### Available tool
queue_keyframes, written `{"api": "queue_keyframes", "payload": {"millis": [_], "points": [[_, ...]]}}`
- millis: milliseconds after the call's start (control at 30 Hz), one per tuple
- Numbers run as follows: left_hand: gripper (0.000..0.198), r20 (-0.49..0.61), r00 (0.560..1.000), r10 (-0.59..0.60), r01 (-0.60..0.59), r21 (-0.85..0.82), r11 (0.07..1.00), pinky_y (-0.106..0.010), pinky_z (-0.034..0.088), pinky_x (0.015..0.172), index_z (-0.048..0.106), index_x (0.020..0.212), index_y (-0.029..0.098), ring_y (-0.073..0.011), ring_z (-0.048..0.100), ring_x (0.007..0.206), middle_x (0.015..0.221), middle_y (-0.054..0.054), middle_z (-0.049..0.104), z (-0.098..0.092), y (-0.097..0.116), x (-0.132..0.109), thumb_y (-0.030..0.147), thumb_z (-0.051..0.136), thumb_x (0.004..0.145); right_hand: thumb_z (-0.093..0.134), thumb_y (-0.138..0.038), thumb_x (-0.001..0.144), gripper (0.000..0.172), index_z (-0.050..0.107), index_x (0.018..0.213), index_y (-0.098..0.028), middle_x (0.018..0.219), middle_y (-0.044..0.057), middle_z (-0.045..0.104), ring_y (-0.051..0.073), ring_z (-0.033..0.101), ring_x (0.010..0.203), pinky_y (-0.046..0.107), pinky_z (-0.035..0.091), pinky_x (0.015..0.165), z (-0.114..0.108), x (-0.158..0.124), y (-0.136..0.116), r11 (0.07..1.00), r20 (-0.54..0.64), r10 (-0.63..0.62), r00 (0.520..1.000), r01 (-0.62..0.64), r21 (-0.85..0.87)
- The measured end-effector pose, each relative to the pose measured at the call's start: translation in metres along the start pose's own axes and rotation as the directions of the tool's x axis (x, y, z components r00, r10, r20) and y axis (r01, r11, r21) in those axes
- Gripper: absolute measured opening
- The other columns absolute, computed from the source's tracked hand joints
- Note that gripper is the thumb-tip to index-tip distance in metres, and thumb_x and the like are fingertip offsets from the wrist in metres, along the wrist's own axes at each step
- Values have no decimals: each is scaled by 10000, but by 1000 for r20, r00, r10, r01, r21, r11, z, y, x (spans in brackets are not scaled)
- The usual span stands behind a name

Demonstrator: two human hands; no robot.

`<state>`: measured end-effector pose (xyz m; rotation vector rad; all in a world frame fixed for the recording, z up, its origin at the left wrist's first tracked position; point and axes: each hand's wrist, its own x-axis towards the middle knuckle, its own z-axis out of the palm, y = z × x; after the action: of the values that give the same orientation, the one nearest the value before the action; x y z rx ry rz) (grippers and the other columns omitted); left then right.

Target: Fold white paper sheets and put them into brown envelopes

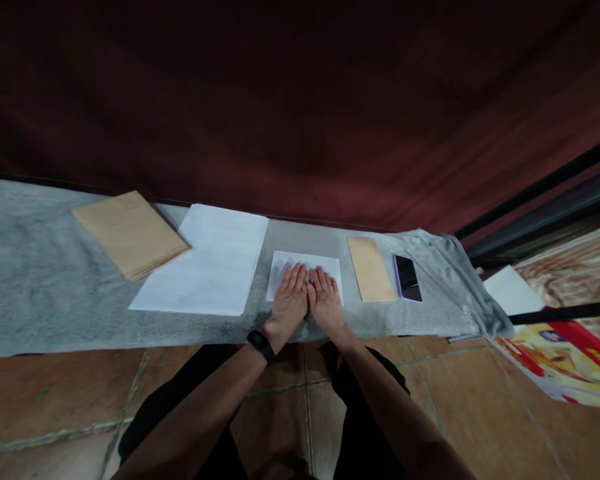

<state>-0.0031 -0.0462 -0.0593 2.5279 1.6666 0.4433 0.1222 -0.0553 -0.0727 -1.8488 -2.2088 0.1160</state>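
Note:
A small white sheet of paper (304, 258), perhaps folded, lies on the grey cloth right in front of me. My left hand (291, 293) rests flat on it with the fingers stretched out, and a black band circles that wrist. Beside it, my right hand (326, 297) presses flat on the same paper, thumbs close together. Both palms cover much of the sheet's near half. To the left lies a stack of larger white paper (215, 260). A single brown envelope (371, 269) lies just right of my right hand.
A stack of brown envelopes (130, 233) overlaps the white paper at the left. A phone (408, 278) lies on the right part of the cloth-covered bench (50, 293). Behind hangs a dark red curtain (280, 120). A colourful box (570, 360) stands low at the right.

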Motion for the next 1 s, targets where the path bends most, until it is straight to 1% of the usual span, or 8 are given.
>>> {"api": "queue_keyframes", "payload": {"millis": [167,267,367,500,600,767,900,1000], "points": [[568,23,1000,-9,9,10,1000,-504,176,1320,440,1542,33,-266,255,1584,1649,-195,381,-2,-2,-1,178,322,1006,289,-359,1106,559,391,1600,-119,1669,173,354,282,334,1546,515,264,1245,2,-7,12,999,-73,-14,997,10,-48],[550,30,999,-39,38,12,999,-532,208,1301,450,1542,64,-297,302,1566,1647,-184,390,-3,-2,-2,244,325,1037,342,-369,1099,570,384,1600,-100,1672,196,337,302,326,1546,522,265,1238,1,-7,22,997,-65,-33,997,28,-77],[545,27,998,-57,57,-4,998,-555,213,1289,449,1544,85,-318,304,1563,1650,-175,390,-3,-1,-3,277,333,1047,387,-367,1091,582,372,1602,-88,1672,215,327,316,313,1549,543,247,1239,0,-5,33,994,-47,-36,998,31,-100],[553,14,998,-69,69,-44,997,-570,208,1286,415,1563,83,-318,281,1573,1659,-189,363,-2,1,-3,269,330,1048,371,-378,1098,570,372,1606,-121,1675,193,332,322,342,1532,573,229,1236,-3,0,47,993,-57,-15,998,8,-122],[565,35,996,-77,78,-20,997,-558,191,1294,390,1574,76,-314,283,1572,1664,-186,357,-2,2,-3,267,348,1044,360,-378,1097,568,384,1599,-113,1658,193,370,327,358,1523,583,229,1234,-4,1,55,994,-81,-1,997,-8,-113],[603,83,995,-63,58,65,996,-594,139,1300,328,1597,43,-314,283,1572,1650,-219,365,0,7,1,244,354,1029,358,-353,1086,564,452,1543,-36,1589,227,468,354,326,1536,608,229,1241,-7,7,62,999,-128,28,991,-32,-31],[565,110,994,-22,7,141,990,-534,158,1313,411,1531,-43,-309,331,1552,1608,-265,413,-4,13,4,159,337,1009,315,-367,1094,577,431,1552,-34,1623,222,419,302,274,1568,570,287,1246,-9,19,56,991,-155,-11,988,31,129],[548,71,997,-4,-6,131,991,-506,186,1314,453,1512,-33,-309,354,1541,1607,-244,428,-7,9,7,184,344,1020,266,-390,1107,579,409,1577,-83,1647,180,398,251,286,1569,519,334,1246,-7,26,48,967,-141,-58,988,91,240]]}}
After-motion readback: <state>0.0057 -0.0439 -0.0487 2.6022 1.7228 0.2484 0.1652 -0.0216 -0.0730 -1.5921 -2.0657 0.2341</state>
